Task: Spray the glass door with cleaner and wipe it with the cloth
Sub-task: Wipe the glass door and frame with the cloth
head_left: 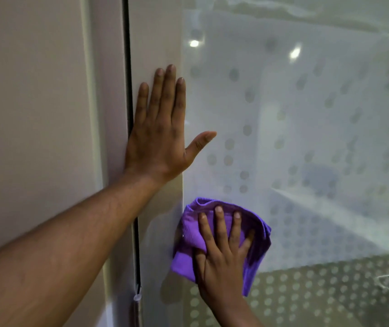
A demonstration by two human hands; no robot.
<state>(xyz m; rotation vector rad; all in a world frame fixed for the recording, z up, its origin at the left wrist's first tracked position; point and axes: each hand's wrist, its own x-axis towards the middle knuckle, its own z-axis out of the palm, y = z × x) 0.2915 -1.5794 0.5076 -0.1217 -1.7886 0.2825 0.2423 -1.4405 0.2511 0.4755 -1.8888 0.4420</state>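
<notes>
The glass door [306, 138] fills the right of the view, frosted with a pattern of round dots and a plain pale strip along its left edge. My left hand [160, 135] lies flat on that strip, fingers spread and pointing up, holding nothing. Lower down, my right hand [221, 251] presses a bunched purple cloth [188, 234] flat against the glass near the door's left edge, fingers spread over it. No spray bottle is in view.
A dark vertical gap [130, 114] separates the door from the pale door frame and wall [35, 114] on the left. A small clear stopper [138, 297] sits low on that gap. Light spots reflect in the upper glass.
</notes>
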